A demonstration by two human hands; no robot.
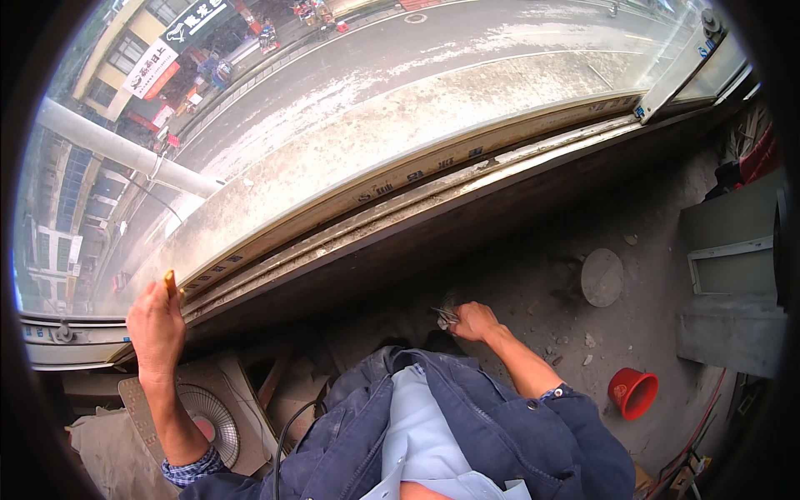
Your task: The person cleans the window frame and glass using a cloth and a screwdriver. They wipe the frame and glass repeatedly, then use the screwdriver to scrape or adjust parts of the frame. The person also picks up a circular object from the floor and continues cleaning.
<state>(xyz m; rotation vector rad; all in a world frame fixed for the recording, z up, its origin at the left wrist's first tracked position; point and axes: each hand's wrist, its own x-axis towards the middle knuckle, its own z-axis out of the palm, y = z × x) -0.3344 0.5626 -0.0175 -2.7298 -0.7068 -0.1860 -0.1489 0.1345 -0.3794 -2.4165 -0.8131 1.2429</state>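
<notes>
Up at the window frame point(358, 200) on the left, my left hand point(157, 329) is closed around a small yellow stick-like piece point(170, 283), whose end stands up past my fingers. What the rest of that piece looks like is hidden by the hand. Lower and to the right, in front of my body, my right hand point(477, 322) grips a greyish, ragged bunch point(447, 315); its kind is too small to tell. That hand hangs over the dim floor, apart from the sill.
Behind the glass lies a street far below. A red bucket point(633, 393) and a round grey disc point(602, 277) are on the dusty floor at right, among rubble bits. A grey cabinet point(733, 242) stands at far right. A fan point(208, 423) lies at lower left.
</notes>
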